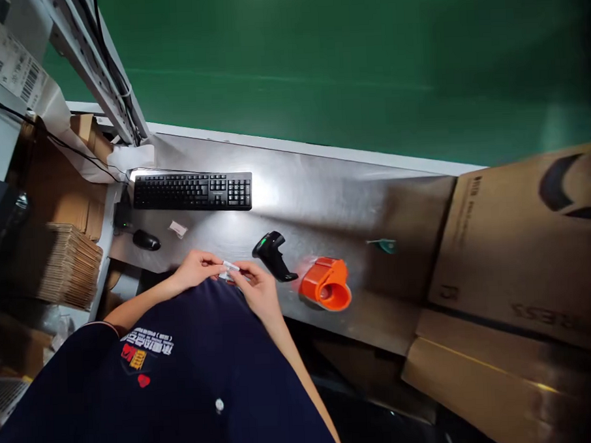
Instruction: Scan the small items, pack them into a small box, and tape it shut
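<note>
Close to my body at the table's front edge, my left hand (pixel 198 267) and my right hand (pixel 256 282) pinch a small white packet or label (pixel 229 269) between them. Its exact kind is too small to make out, and my fingers cover part of it. To the right of my right hand, a black barcode scanner (pixel 274 256) with a green light lies on the metal table (pixel 318 194). Beyond it sits an orange tape dispenser (pixel 326 284). Another small pale packet (pixel 178 228) lies on the table ahead of my left hand.
A black keyboard (pixel 192 192) and a mouse (pixel 146 240) are at the left. Large cardboard boxes (pixel 517 251) stand at the right, near a small green object (pixel 385 245). Flattened cartons (pixel 75 264) are stacked at far left. A green surface (pixel 318 64) stretches behind the table.
</note>
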Available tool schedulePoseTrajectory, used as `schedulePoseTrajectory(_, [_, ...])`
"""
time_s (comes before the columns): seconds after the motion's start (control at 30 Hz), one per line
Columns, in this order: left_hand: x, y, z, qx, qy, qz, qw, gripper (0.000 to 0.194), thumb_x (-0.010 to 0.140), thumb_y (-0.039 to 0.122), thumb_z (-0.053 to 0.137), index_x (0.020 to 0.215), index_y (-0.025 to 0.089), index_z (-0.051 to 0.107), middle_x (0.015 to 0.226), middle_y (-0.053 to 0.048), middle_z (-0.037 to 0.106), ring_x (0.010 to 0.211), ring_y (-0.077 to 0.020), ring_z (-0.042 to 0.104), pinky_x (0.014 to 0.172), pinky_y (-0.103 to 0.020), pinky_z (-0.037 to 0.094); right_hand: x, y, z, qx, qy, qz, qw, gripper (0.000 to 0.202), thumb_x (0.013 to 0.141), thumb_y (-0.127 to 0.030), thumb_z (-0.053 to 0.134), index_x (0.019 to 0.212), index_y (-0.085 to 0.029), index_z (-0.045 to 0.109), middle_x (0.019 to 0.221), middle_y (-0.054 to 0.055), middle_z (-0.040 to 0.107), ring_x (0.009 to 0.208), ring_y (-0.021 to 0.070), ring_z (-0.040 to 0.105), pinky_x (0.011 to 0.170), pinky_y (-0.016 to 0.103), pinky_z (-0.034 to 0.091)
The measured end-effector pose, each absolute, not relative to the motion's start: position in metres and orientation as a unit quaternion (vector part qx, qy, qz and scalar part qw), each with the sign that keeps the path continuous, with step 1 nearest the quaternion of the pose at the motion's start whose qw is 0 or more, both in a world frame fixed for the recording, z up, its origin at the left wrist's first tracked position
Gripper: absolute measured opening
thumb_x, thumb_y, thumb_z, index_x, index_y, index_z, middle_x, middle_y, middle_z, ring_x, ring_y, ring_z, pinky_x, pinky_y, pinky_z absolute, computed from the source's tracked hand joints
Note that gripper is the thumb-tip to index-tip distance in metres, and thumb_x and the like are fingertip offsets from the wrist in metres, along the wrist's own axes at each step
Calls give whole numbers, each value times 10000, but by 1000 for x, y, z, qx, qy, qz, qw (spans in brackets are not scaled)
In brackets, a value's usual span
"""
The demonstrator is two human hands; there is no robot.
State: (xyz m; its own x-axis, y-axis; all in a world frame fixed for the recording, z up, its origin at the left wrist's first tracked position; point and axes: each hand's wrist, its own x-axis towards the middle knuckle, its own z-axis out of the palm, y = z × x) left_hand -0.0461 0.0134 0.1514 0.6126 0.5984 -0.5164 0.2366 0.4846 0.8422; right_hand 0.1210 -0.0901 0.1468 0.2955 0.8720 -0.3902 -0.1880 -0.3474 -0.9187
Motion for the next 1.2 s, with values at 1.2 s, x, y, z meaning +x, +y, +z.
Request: schedulePoseTrajectory(1.2, [-46,79,163,823,275,72,491,309,779,458,890,985,258,776,1024,-110,761,1058,-317,669,1050,-436,489,129,-44,179,-639,-293,507,499,311,744,-513,833,755,-207,778,652,26,743,459,154,605,460,279,437])
